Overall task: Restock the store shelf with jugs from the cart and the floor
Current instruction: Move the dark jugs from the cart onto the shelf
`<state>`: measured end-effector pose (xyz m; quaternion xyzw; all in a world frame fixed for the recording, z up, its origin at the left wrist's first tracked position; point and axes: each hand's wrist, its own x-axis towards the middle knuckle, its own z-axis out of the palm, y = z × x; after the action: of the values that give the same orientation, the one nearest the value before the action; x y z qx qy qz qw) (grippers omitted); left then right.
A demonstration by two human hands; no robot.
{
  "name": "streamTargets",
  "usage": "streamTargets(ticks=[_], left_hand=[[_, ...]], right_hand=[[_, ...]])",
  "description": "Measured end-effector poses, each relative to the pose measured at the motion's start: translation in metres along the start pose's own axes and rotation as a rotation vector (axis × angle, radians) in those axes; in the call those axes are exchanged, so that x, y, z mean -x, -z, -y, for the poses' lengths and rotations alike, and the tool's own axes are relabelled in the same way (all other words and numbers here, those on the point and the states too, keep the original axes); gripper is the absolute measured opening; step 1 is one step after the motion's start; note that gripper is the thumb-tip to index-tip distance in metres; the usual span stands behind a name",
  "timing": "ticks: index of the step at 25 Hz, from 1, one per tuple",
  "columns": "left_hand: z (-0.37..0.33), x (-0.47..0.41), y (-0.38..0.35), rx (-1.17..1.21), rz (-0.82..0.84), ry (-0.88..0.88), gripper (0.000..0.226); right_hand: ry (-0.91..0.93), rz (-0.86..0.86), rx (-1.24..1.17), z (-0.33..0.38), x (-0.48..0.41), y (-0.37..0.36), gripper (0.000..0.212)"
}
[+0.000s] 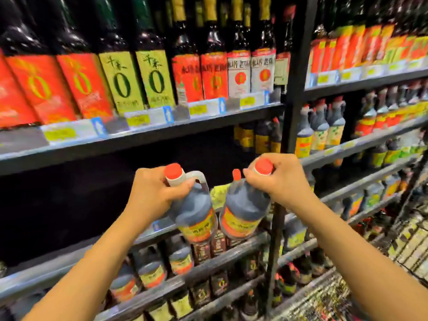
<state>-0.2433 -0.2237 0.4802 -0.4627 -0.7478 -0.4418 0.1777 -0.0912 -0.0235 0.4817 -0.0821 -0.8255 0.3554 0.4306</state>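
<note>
I hold two dark jugs with red caps and yellow-red labels up in front of the shelving. My left hand (154,191) is wrapped around the neck and handle of the left jug (196,214). My right hand (278,179) grips the top of the right jug (243,212) just under its cap. Both jugs hang side by side, almost touching, level with a dark, mostly bare shelf bay (92,188). The front edge of that shelf (69,258) runs below and behind them.
Tall dark bottles with red and green labels (120,79) fill the shelf above. Similar jugs (150,272) stand on the shelves below. A black upright post (294,77) divides the bays; more bottles fill the right bay (324,128). A wire cart (407,246) is at the lower right.
</note>
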Motion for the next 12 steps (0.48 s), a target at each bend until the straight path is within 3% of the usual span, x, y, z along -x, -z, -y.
streamTargets(ticks=[7,12], left_hand=[[0.084,-0.018,0.025,-0.143,-0.164,-0.068,0.042],[0.132,-0.025,0.02,-0.13,-0.161,-0.064,0.03]], right_hand=[[0.131,-0.144,0.009,-0.003,-0.045,-0.098,0.016],[0.186,-0.099,0.027,-0.009,-0.058,-0.155,0.014]])
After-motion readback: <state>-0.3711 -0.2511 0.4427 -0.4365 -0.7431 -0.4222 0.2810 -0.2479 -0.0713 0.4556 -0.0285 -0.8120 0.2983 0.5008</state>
